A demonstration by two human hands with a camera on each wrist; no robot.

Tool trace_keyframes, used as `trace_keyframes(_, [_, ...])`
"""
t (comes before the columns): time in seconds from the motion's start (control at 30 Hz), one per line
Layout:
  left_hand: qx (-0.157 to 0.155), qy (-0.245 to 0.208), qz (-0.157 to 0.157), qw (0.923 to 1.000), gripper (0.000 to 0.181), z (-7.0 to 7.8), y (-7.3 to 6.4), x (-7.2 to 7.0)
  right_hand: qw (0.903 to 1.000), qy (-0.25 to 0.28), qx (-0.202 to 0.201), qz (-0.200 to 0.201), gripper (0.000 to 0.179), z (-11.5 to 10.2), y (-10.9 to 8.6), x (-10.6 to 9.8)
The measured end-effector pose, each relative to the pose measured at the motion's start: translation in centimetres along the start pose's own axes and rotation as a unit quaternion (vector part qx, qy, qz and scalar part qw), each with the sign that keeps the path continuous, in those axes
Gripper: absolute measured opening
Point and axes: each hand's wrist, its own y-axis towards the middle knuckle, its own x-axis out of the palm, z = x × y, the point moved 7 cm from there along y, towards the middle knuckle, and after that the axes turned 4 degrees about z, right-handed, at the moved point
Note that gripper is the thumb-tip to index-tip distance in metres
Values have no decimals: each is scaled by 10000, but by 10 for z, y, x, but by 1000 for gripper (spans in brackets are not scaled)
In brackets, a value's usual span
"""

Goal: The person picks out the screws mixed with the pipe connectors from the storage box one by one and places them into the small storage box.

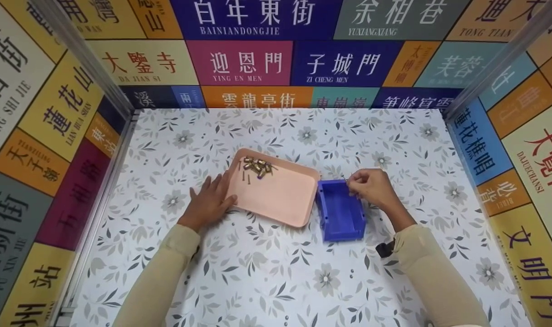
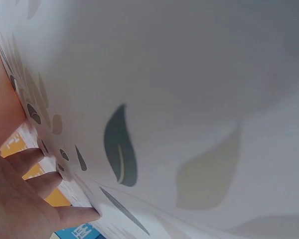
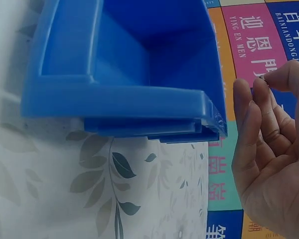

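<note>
Left fingers (image 2: 78, 215) spread against one tray (image 1: 276, 197); right fingers (image 3: 248, 133) pinch one item (image 3: 262, 78) (its kind unclear) beside one bin (image 1: 341, 210).

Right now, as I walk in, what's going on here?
A person's left hand touches the left side of a peach tray, where small metal-looking pieces lie toward the far left corner. The right hand pinches a tiny thing, too small to identify, at the far right corner of the blue bin beside the tray.
</note>
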Motion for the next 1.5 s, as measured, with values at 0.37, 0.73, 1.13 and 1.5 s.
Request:
trace_keyframes(0.37, [27,18,21,10000,80,-1,-2,1,10000,-17,48,-46,11,4,-6,-1])
trace_keyframes(0.73, [65,4,88,9999,79,0,-2,2,9999,-96,10,-55,11,7,-8,-2])
trace_keyframes(1.13, [49,-55,72,9999,80,-1,-4,1,9999,-76,70,-49,11,8,-7,-2])
trace_keyframes(1.5, [54,22,52,10000,82,0,-5,1,9998,59,153,62,10,4,-2,3])
